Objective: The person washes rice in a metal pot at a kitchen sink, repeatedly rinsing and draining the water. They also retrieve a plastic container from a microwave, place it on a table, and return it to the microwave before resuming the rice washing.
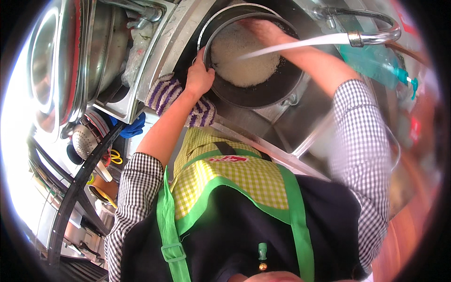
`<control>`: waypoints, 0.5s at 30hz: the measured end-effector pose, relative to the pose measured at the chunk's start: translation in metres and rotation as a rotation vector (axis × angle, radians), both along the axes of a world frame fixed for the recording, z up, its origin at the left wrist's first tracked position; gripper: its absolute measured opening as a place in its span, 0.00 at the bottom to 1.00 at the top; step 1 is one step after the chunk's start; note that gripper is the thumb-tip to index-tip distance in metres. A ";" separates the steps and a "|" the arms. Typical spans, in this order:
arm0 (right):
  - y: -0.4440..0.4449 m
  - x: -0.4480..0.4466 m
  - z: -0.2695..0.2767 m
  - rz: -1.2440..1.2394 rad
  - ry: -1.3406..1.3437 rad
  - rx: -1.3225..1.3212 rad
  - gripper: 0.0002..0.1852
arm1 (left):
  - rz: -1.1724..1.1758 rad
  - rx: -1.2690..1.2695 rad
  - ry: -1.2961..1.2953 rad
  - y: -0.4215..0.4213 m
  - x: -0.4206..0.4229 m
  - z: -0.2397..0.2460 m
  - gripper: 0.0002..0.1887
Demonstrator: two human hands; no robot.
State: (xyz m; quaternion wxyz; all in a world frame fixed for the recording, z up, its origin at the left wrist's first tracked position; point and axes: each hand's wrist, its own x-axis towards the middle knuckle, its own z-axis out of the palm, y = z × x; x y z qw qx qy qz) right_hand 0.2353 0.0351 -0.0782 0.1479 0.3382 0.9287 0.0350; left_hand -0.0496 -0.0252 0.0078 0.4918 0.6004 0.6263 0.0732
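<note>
A deep dark-walled pot (243,98) sits tilted in the stainless-steel sink (278,132). White grains that look like rice (246,74) lie in cloudy water inside it. My left hand (200,75) grips the pot's left rim, thumb on the near side. My right hand (262,30) reaches into the pot at its far right; its fingers are blurred and partly hidden among the grains. From the chrome faucet (378,35) at the right, a stream of water (303,44) runs past my right forearm into the pot.
A striped knitted cloth (165,93) drapes over the sink edge beneath my left forearm. Large metal bowls (109,53) stand stacked at left near a second tap (149,14). A skimmer (84,141) and yellow-handled scissors (116,156) lie lower left. A teal pump bottle (373,65) lies beyond the faucet.
</note>
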 end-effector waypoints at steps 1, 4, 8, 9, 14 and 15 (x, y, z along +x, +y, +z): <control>0.000 0.014 0.000 -0.058 -0.077 -0.003 0.31 | 0.001 -0.003 0.004 -0.001 0.000 0.000 0.37; -0.031 0.036 0.003 -0.214 -0.504 -0.028 0.37 | 0.022 0.038 -0.001 -0.004 0.000 -0.001 0.37; -0.110 -0.018 0.013 -0.602 -0.766 -0.395 0.43 | 0.056 0.026 -0.028 -0.008 0.001 0.001 0.36; -0.125 -0.043 0.013 -0.760 -0.711 -0.533 0.43 | 0.060 0.032 -0.033 -0.008 0.001 0.001 0.37; -0.100 -0.106 0.013 -1.014 0.312 -1.115 0.27 | 0.081 0.020 -0.051 -0.009 0.002 0.000 0.37; -0.084 -0.101 0.016 -0.902 0.134 -1.014 0.25 | 0.072 0.021 -0.040 -0.009 0.002 0.000 0.37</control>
